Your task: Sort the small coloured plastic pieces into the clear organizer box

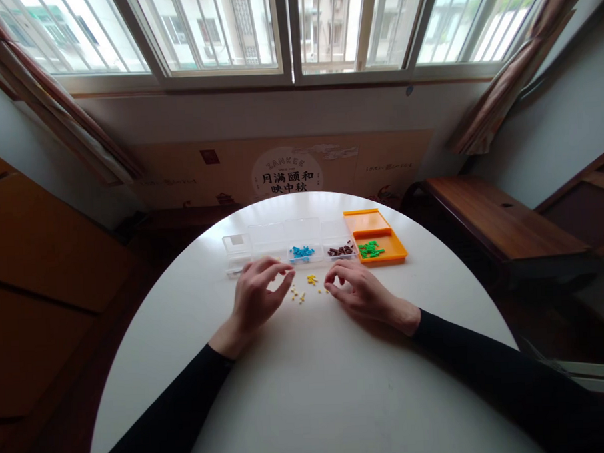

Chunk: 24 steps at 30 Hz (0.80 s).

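My left hand (262, 285) hovers over the white table with bent fingers, thumb and forefinger tips close but apart, and nothing visible between them. Just right of it lie loose small yellow bricks (302, 297), some pale. A little cluster of yellow bricks (311, 279) sits between both hands. My right hand (357, 287) rests low on the other side, fingers curled and thumb bent toward the forefinger. At its fingertips shows a tiny yellow brick (327, 291), seemingly pinched. Behind the hands, blue bricks (302, 252) and dark brown bricks (340, 250) fill clear compartments.
An orange box (397, 249) with its lid open holds green bricks (370, 249). Clear plastic boxes (235, 243) with raised lids stand left of it, partly hidden by my left hand. The round white table (309, 386) has a curved edge; a wooden bench (486, 218) stands right.
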Each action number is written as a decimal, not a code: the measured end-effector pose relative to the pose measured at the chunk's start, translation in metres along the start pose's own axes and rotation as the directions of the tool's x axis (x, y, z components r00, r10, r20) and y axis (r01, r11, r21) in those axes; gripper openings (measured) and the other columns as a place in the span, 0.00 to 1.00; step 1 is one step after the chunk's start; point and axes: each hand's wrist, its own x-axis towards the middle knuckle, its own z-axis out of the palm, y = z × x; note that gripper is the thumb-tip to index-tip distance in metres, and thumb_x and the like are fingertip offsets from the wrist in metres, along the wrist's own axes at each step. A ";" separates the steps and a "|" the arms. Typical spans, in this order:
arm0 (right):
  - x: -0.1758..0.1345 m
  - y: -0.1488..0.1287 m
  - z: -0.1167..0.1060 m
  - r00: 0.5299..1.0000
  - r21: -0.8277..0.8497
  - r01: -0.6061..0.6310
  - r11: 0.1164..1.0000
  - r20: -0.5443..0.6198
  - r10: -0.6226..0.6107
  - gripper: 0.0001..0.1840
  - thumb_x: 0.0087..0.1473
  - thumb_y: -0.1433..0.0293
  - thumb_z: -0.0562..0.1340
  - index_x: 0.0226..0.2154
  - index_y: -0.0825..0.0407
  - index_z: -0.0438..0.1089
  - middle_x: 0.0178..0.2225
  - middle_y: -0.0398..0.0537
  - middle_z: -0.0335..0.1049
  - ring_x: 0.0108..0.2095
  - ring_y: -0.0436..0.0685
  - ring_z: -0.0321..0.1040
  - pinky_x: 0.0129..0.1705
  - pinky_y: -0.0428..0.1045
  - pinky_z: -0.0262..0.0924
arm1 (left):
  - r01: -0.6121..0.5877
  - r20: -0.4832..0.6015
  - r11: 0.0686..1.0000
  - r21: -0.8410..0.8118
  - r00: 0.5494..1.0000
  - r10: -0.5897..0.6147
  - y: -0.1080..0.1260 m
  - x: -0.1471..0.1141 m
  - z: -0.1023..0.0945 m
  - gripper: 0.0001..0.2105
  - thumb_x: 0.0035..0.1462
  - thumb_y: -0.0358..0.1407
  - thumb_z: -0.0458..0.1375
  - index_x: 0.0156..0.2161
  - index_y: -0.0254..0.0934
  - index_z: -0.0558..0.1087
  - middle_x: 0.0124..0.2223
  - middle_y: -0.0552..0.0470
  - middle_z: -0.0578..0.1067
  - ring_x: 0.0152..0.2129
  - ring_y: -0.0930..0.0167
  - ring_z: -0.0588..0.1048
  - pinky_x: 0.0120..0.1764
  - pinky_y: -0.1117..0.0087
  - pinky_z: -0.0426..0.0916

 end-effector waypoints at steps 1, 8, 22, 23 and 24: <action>0.001 0.000 0.000 1.000 0.021 -0.001 1.000 -0.005 0.001 0.04 0.71 0.71 0.65 0.40 0.48 0.74 0.40 0.47 0.77 0.42 0.59 0.73 0.48 0.54 0.66 | -0.052 0.019 0.998 -0.021 0.998 0.053 0.005 -0.001 0.001 0.03 0.71 0.36 0.66 0.45 0.43 0.83 0.41 0.53 0.84 0.38 0.67 0.83 0.47 0.61 0.70; 0.008 -0.004 0.000 1.000 0.159 0.001 0.987 0.022 -0.005 0.09 0.75 0.63 0.65 0.41 0.47 0.75 0.39 0.47 0.76 0.40 0.58 0.71 0.45 0.53 0.68 | -0.208 0.076 0.976 -0.061 0.974 0.212 0.027 -0.003 0.008 0.04 0.68 0.39 0.70 0.46 0.46 0.83 0.40 0.55 0.85 0.36 0.69 0.83 0.43 0.62 0.70; 0.009 -0.007 -0.001 1.000 0.173 0.009 0.985 0.011 -0.011 0.08 0.75 0.65 0.64 0.40 0.47 0.76 0.41 0.48 0.78 0.43 0.59 0.74 0.48 0.55 0.70 | -0.179 0.052 0.983 -0.045 0.982 0.181 0.030 -0.003 0.011 0.03 0.69 0.34 0.69 0.41 0.45 0.82 0.37 0.57 0.85 0.34 0.71 0.83 0.43 0.63 0.69; 0.009 -0.007 -0.001 1.000 0.156 0.001 0.988 0.003 -0.001 0.08 0.75 0.66 0.64 0.40 0.47 0.76 0.40 0.48 0.78 0.42 0.59 0.74 0.48 0.55 0.69 | -0.167 0.044 0.985 -0.045 0.985 0.169 0.028 -0.003 0.011 0.03 0.69 0.35 0.69 0.40 0.45 0.82 0.37 0.57 0.85 0.34 0.71 0.83 0.43 0.63 0.69; 0.009 -0.006 -0.001 1.000 0.139 -0.008 0.990 -0.004 0.009 0.08 0.75 0.66 0.65 0.40 0.47 0.76 0.39 0.47 0.77 0.42 0.59 0.74 0.48 0.55 0.69 | -0.152 0.040 0.987 -0.044 0.987 0.154 0.027 -0.003 0.011 0.03 0.69 0.35 0.69 0.40 0.45 0.82 0.37 0.57 0.85 0.34 0.70 0.83 0.43 0.62 0.69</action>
